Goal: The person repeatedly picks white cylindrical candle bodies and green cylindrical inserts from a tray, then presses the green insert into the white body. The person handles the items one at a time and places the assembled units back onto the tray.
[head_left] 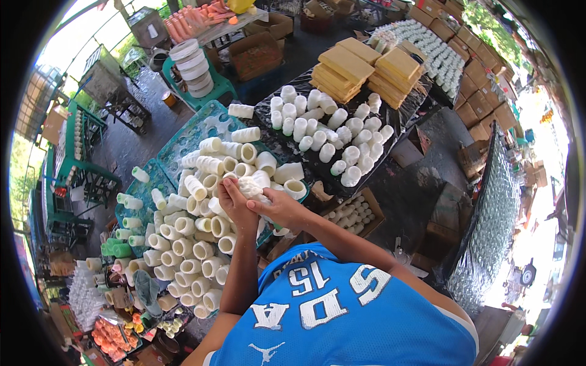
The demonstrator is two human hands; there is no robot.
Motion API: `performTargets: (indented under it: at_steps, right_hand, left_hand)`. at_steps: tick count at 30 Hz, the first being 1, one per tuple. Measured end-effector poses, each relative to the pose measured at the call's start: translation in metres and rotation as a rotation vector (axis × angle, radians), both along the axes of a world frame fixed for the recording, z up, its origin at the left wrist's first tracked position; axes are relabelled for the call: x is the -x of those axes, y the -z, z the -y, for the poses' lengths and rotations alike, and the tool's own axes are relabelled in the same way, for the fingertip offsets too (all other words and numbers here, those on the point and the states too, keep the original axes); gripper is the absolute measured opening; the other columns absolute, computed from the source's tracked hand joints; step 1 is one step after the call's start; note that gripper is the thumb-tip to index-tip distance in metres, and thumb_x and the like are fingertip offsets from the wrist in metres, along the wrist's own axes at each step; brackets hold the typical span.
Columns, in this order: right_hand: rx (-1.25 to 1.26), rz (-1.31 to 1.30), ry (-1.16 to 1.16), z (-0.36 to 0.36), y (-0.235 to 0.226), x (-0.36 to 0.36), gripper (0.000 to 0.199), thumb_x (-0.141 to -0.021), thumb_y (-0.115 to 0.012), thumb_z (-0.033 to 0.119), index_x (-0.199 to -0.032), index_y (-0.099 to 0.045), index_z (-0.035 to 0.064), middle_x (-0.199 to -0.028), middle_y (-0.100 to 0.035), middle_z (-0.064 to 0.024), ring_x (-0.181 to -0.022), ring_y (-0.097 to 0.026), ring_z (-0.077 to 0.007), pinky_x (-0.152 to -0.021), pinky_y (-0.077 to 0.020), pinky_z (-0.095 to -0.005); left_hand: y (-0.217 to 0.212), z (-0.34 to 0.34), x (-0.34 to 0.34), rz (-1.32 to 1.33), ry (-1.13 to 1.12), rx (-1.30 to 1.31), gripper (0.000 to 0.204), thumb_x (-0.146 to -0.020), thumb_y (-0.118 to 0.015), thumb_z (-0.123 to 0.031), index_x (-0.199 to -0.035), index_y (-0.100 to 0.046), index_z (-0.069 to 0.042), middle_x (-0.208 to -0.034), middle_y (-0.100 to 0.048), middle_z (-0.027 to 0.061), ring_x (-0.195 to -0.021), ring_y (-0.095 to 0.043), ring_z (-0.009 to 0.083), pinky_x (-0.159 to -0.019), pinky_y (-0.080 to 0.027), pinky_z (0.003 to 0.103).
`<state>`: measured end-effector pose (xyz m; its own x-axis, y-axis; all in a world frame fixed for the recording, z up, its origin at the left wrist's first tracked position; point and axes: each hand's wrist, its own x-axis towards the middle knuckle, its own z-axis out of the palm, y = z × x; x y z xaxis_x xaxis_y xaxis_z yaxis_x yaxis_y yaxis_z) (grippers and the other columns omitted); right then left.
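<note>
Both hands meet in front of me over a heap of hollow cream-white cylinders (201, 250) that look like wax. A white, lumpy-surfaced piece (250, 186) is held between them; its exact kind is hard to make out. My left hand (235, 200) has its fingers closed around the near left side of the piece. My right hand (282, 209) grips it from the right, with the thumb toward the left hand. Open-ended cylinders lie directly beneath and around the hands, mostly on their sides or tilted, on a teal dimpled tray (210, 119).
White rough-topped cylinders (329, 134) stand on a black-covered table, beside stacked yellow slabs (345, 64). A carton (373, 208) of white cylinders sits right of my arm. Green cylinders (116, 247) lie at left. White rings (192, 67) are stacked on a green stool (217, 85).
</note>
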<state>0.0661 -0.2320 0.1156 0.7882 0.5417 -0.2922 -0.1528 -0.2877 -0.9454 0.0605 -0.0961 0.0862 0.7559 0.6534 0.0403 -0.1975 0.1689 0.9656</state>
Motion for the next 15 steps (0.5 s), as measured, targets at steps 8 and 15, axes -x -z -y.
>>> performTargets:
  at_steps: [8,15]
  right_hand:
    - [-0.049,0.038,-0.405,0.103,-0.021,0.009,0.052,-0.1,-0.076,0.05,-0.12,-0.07,0.0025,-0.083,-0.073,-0.0082,-0.076,-0.068,-0.013,-0.067,-0.0552,-0.0314]
    - [-0.13,0.014,0.347,0.182,0.026,-0.006,0.042,-0.1,-0.081,0.033,-0.127,-0.066,0.0039,-0.111,-0.071,-0.0056,-0.102,-0.062,-0.0127,-0.093,-0.0518,-0.0342]
  left_hand:
    - [0.068,-0.045,-0.09,0.051,0.298,0.979,0.034,-0.108,-0.058,-0.049,-0.107,-0.066,-0.016,-0.1,-0.072,-0.0023,-0.095,-0.072,0.0195,-0.089,-0.058,0.049]
    - [0.017,-0.008,-0.065,-0.234,0.356,0.936,0.045,-0.105,-0.057,-0.049,-0.128,-0.06,-0.01,-0.125,-0.069,0.0101,-0.118,-0.065,0.0342,-0.101,-0.049,0.057]
